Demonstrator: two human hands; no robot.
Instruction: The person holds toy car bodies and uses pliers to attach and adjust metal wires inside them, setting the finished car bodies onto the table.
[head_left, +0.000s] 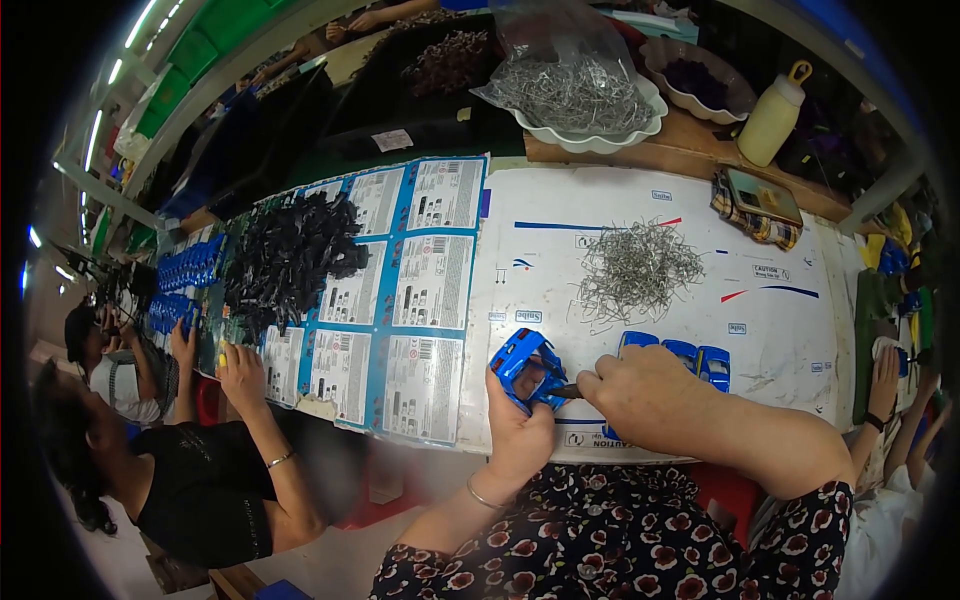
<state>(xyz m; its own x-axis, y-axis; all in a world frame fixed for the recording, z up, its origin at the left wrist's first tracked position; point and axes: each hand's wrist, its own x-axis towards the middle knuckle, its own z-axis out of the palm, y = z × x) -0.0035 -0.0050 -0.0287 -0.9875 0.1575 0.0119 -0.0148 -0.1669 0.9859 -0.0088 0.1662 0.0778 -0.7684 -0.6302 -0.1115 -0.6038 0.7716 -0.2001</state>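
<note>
My left hand (pixel 522 440) is closed around a blue toy car body (pixel 524 362), tilted up above the table's front edge. Its open window area faces me. My right hand (pixel 640 395) grips a dark, slim piece (pixel 568 391) whose end meets the car body's right side; most of it is hidden in my fingers, so its kind is unclear. Just beyond my right hand stand several more blue toy cars (pixel 712 368), partly covered by my forearm. Farther back on the white board lies a loose heap of thin metal pins (pixel 642 270).
Printed card sheets (pixel 430 280) cover the table to the left, with a pile of black strips (pixel 295 255) on them. At the back are a scalloped bowl (pixel 590 135) with bagged pins, a bottle (pixel 772 120) and a phone (pixel 765 195) on plaid cloth. A co-worker (pixel 205 490) sits left.
</note>
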